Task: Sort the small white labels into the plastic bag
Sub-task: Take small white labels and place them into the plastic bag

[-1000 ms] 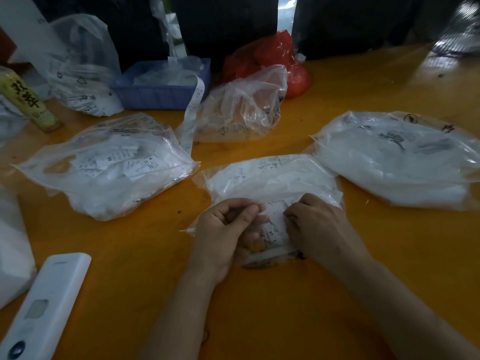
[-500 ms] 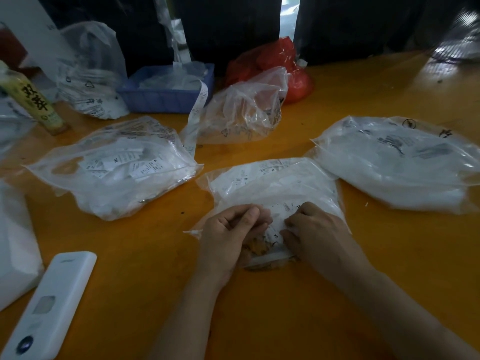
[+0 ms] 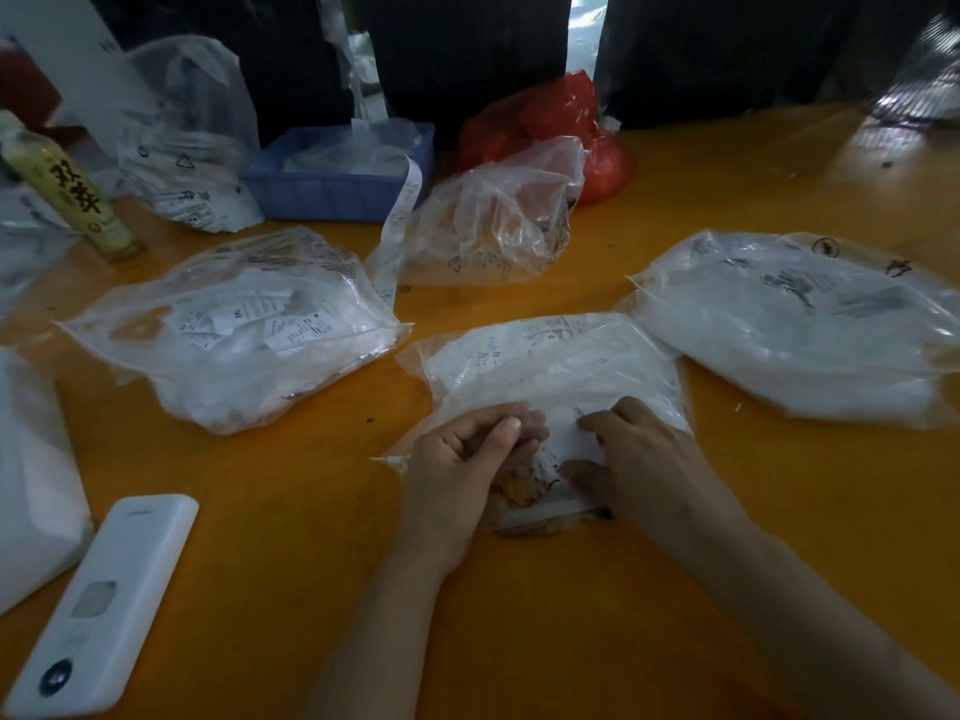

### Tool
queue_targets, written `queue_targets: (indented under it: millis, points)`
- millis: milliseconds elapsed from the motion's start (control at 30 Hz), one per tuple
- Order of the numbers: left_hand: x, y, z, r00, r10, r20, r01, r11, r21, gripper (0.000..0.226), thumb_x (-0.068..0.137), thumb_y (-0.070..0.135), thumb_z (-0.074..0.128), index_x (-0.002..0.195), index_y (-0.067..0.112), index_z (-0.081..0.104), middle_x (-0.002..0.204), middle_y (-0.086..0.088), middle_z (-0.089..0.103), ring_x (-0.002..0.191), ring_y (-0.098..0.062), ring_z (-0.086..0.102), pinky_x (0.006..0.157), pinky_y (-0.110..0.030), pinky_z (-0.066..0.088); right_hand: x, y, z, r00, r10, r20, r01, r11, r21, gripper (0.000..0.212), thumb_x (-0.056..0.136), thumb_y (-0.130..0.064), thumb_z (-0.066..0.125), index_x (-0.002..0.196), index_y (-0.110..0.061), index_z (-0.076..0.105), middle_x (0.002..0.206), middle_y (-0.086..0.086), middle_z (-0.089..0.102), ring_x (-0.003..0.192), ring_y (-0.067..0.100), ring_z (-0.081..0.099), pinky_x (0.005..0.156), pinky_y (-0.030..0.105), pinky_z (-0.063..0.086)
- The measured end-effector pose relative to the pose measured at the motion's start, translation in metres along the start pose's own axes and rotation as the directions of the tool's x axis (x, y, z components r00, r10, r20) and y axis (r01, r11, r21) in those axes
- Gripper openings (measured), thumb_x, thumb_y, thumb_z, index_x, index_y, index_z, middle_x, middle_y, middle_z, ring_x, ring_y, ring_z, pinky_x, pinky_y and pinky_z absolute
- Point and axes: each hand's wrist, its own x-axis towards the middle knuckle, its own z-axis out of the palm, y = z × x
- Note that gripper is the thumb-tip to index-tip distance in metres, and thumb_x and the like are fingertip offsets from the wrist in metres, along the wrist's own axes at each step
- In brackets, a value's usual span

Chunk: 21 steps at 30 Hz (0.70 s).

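A clear plastic bag [image 3: 550, 366] stuffed with small white labels lies on the orange table [image 3: 519, 615] in front of me. My left hand [image 3: 462, 470] grips the bag's near left edge, thumb on top and fingers curled. My right hand [image 3: 639, 465] rests on the bag's near right part, its fingertips pressing the white labels [image 3: 566, 449] at the mouth. What lies under the right palm is hidden.
Two more label-filled clear bags lie left [image 3: 234, 335] and right [image 3: 795, 324]. A crumpled near-empty bag [image 3: 493, 215], a red bag [image 3: 561, 122] and a blue tray [image 3: 337, 174] stand behind. A bottle [image 3: 62, 189] is far left, a white device [image 3: 98, 605] near left.
My right hand has slid a little further onto the bag and its fingers have spread over the labels. The left hand keeps its hold on the bag edge.
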Motion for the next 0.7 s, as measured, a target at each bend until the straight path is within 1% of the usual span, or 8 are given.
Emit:
queue_targets:
  millis: [67, 167, 267, 333, 400, 467, 567, 700]
  points:
    - [0.0, 0.0, 0.0, 1.0, 0.001, -0.008, -0.001, 1.0, -0.002, 0.02, 0.101, 0.013, 0.067, 0.116, 0.011, 0.079, 0.112, -0.011, 0.081, 0.109, -0.028, 0.077, 0.09, -0.029, 0.063, 0.0, -0.002, 0.003, 1.0, 0.013, 0.0, -0.013, 1.0, -0.014, 0.056, 0.093, -0.056, 0.061, 0.138, -0.024, 0.053, 0.128, -0.001, 0.051, 0.106, 0.021, 0.062, 0.088, 0.033, 0.053]
    - [0.0, 0.001, 0.001, 1.0, -0.008, -0.011, 0.008, 1.0, -0.024, 0.021, 0.097, 0.019, 0.07, 0.114, 0.014, 0.081, 0.112, -0.012, 0.08, 0.109, -0.029, 0.077, 0.092, -0.032, 0.063, 0.001, -0.002, 0.004, 0.999, 0.01, -0.048, -0.01, 1.0, -0.01, 0.043, 0.095, -0.05, 0.062, 0.13, -0.025, 0.06, 0.122, -0.003, 0.054, 0.102, 0.019, 0.062, 0.083, 0.03, 0.051]
    - [-0.001, 0.001, 0.0, 1.0, -0.013, -0.008, 0.013, 0.999, -0.039, 0.018, 0.099, 0.017, 0.068, 0.111, 0.018, 0.082, 0.113, -0.012, 0.08, 0.11, -0.029, 0.077, 0.094, -0.035, 0.062, 0.001, -0.001, 0.003, 0.992, -0.001, -0.124, 0.007, 0.999, 0.043, 0.02, 0.098, -0.039, 0.061, 0.114, -0.028, 0.066, 0.113, -0.007, 0.058, 0.096, 0.016, 0.061, 0.078, 0.026, 0.049]
    - [-0.001, 0.0, 0.0, 1.0, -0.005, -0.007, 0.005, 1.0, -0.031, 0.019, 0.102, 0.014, 0.066, 0.111, 0.019, 0.083, 0.114, -0.012, 0.08, 0.111, -0.029, 0.076, 0.094, -0.035, 0.062, 0.0, -0.001, 0.001, 0.978, -0.019, -0.206, 0.037, 0.996, 0.082, 0.003, 0.097, -0.033, 0.063, 0.098, -0.031, 0.064, 0.098, -0.012, 0.06, 0.082, 0.007, 0.058, 0.065, 0.018, 0.042]
    - [-0.001, 0.001, 0.001, 1.0, -0.003, -0.012, 0.002, 0.999, -0.05, 0.019, 0.1, 0.017, 0.067, 0.112, 0.017, 0.082, 0.113, -0.013, 0.08, 0.11, -0.03, 0.077, 0.092, -0.032, 0.063, -0.005, 0.0, 0.001, 0.965, -0.03, -0.26, 0.08, 0.98, 0.181, 0.01, 0.095, -0.031, 0.067, 0.091, -0.036, 0.059, 0.075, -0.02, 0.057, 0.062, 0.004, 0.056, 0.05, 0.01, 0.035]
    - [-0.001, 0.003, 0.001, 1.0, -0.018, -0.02, 0.016, 0.995, -0.096, 0.022, 0.095, 0.023, 0.07, 0.112, 0.017, 0.082, 0.113, -0.015, 0.08, 0.11, -0.031, 0.077, 0.09, -0.031, 0.062, -0.012, 0.003, -0.003, 0.943, -0.03, -0.33, 0.14, 0.939, 0.313, 0.017, 0.093, -0.027, 0.07, 0.093, -0.038, 0.058, 0.061, -0.022, 0.058, 0.056, 0.0, 0.061, 0.043, 0.009, 0.04]
    - [-0.002, 0.004, 0.0, 1.0, -0.019, -0.013, 0.018, 0.996, -0.092, 0.023, 0.093, 0.028, 0.071, 0.112, 0.02, 0.082, 0.114, -0.013, 0.08, 0.111, -0.028, 0.077, 0.089, -0.027, 0.061, -0.02, 0.007, -0.011, 0.87, -0.07, -0.488, 0.298, 0.863, 0.408, 0.006, 0.092, -0.029, 0.072, 0.094, -0.028, 0.066, 0.076, -0.027, 0.068, 0.056, 0.0, 0.066, 0.044, 0.013, 0.049]
    - [-0.003, 0.006, -0.001, 1.0, -0.021, -0.006, 0.02, 0.998, -0.053, 0.024, 0.092, 0.035, 0.074, 0.111, 0.023, 0.083, 0.113, -0.01, 0.081, 0.111, -0.025, 0.076, 0.089, -0.023, 0.06, -0.019, 0.004, -0.02, 0.841, -0.045, -0.539, 0.394, 0.732, 0.555, 0.018, 0.095, -0.033, 0.067, 0.095, -0.016, 0.071, 0.076, -0.022, 0.071, 0.066, -0.001, 0.071, 0.053, 0.014, 0.054]
